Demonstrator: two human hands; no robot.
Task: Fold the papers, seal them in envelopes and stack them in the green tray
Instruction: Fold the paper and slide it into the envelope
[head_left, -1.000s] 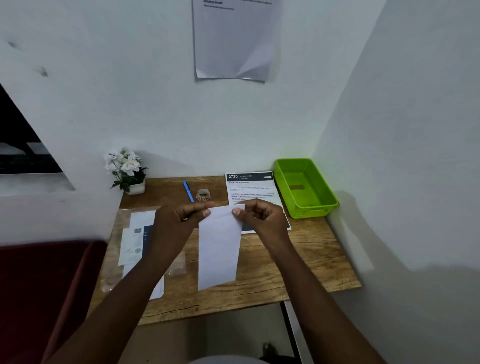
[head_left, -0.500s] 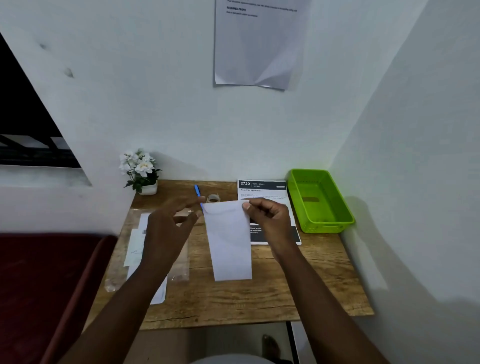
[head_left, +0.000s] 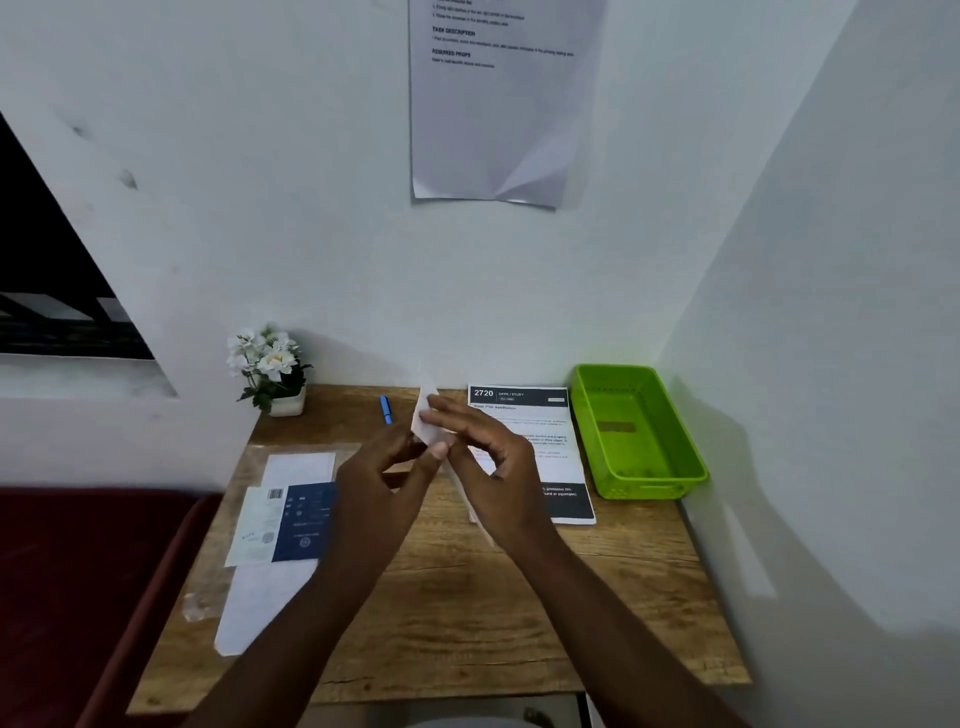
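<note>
While two bare forearms reach in from the bottom edge, the one brown wood-grain table (head_left: 457, 623) fills the corner between two white walls, and one dark red upholstered seat (head_left: 78, 597) lies along its left side. One white printed sheet (head_left: 498, 104) hangs on the back wall above the table, its lower corner creased. On the table's right rear corner sits the single bright green rectangular plastic tray (head_left: 691, 467), with no envelope in it and only a faint label showing on its floor. Just left of the tray lies one white instruction sheet with black bands and the number 2720 (head_left: 558, 457), flat on the wood. At the left side a pile of papers rests on a clear plastic sleeve (head_left: 205, 597): one dark blue printed leaflet (head_left: 304, 519) lies over the white sheets (head_left: 298, 465), whose number I cannot count. Over the middle of the table, the left hand (head_left: 382, 483) and the right hand (head_left: 493, 462) meet on the one folded white paper (head_left: 427, 423), held off the wood and turned nearly edge-on, so that only a narrow strip shows. The left thumb and fingers pinch its near edge; the right hand's fingers lie across its top end with the lower fingers curled around it. At the back stand one small white pot of white flowers (head_left: 270, 369) and one blue pen (head_left: 385, 409).
</note>
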